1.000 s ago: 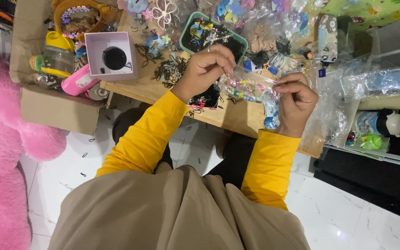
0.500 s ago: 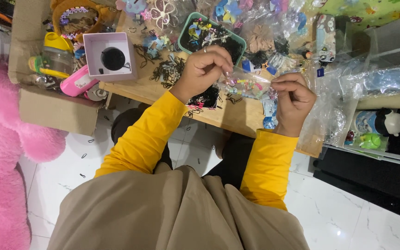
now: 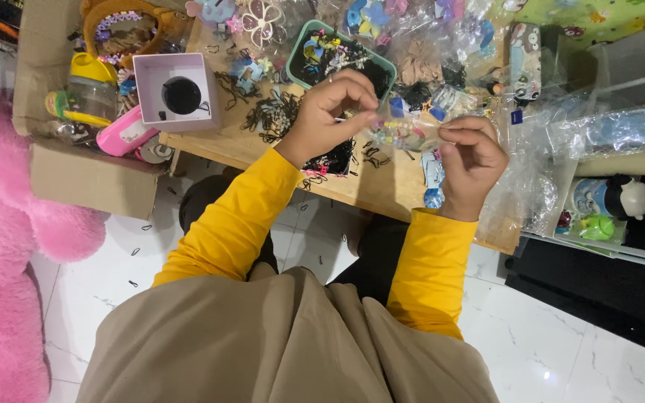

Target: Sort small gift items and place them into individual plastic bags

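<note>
Both my hands hold a small clear plastic bag (image 3: 404, 133) filled with colourful little beads or clips above a low wooden table (image 3: 390, 190). My left hand (image 3: 330, 116) pinches the bag's left end between thumb and fingers. At the bag's right end, my right hand (image 3: 473, 160) grips with its fingers curled. The bag is stretched flat between them. Yellow sleeves cover both arms. Below the bag lie black hair ties (image 3: 278, 116) and small clips on the tabletop.
A green tray (image 3: 386, 67) of dark hair accessories sits behind my hands. A pink-white open box (image 3: 177, 89) with a black round object stands at left, beside a cardboard box (image 3: 87, 175). Clear plastic bags (image 3: 531, 186) pile at right. A pink plush (image 3: 5, 246) fills the left edge.
The bag has been pulled tighter and looks narrower between my hands. Both hands have shifted slightly upward; my left fingers now pinch its end closer.
</note>
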